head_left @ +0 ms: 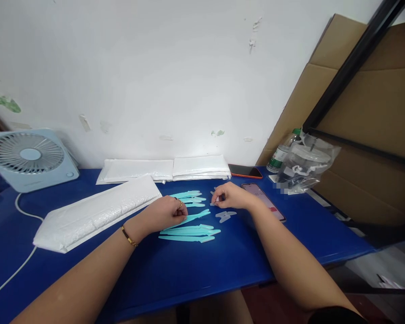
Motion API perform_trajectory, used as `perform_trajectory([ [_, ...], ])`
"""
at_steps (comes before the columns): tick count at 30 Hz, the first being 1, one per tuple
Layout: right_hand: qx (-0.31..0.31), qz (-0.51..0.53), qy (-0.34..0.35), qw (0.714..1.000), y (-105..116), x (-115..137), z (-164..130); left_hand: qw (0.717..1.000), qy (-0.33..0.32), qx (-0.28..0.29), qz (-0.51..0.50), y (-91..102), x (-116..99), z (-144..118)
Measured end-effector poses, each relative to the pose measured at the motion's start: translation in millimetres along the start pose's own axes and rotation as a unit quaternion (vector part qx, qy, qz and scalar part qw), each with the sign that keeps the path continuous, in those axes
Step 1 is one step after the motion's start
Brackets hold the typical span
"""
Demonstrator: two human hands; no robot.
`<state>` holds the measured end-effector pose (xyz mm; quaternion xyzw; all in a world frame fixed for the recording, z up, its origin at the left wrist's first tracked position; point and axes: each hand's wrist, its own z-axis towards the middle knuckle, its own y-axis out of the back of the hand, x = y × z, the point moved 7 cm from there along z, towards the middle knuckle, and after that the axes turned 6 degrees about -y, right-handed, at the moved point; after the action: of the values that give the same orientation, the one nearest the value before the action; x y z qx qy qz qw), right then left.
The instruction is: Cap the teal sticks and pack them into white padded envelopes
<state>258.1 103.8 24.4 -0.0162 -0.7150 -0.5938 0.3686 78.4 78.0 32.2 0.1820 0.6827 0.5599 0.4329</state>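
Note:
Several teal eyebrow razors lie in two groups on the blue table; the nearer group [189, 232] sits just in front of my left hand, the farther group [195, 199] behind it. My left hand [167, 212] is closed around the handle of one eyebrow razor [199, 216], its blade end pointing right. To the right, my right hand [231, 196] pinches a small clear plastic blade cover, mostly hidden by the fingertips. Below that hand, several loose clear blade covers [225, 216] lie on the table, and a few more show partly behind the fingers.
White padded mailers [97, 211] lie at left and along the wall. A light blue fan [30, 157] stands far left. Two phones, one lit [265, 201], lie right, near a bottle [279, 155] and a bagged cup [305, 164]. Cardboard [374, 99] leans behind a black frame.

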Motion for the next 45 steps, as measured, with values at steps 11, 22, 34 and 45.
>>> perform_trajectory([
  [11,-0.156,0.047,0.059,0.985,23.9,23.8,-6.2,0.968,0.083,-0.096,-0.215,-4.2,36.1,0.5],
  [22,-0.186,0.033,0.112,0.976,22.1,41.7,-8.6,0.966,0.124,-0.082,-0.213,-0.3,35.1,-1.5],
  [34,-0.127,-0.011,0.138,0.982,-2.9,59.4,1.7,0.983,0.075,-0.121,-0.117,3.4,24.1,1.7],
  [45,0.108,-0.045,-0.046,0.992,-0.2,1.0,-14.3,1.000,-0.011,-0.018,-0.004,-6.3,-7.0,2.6],
])
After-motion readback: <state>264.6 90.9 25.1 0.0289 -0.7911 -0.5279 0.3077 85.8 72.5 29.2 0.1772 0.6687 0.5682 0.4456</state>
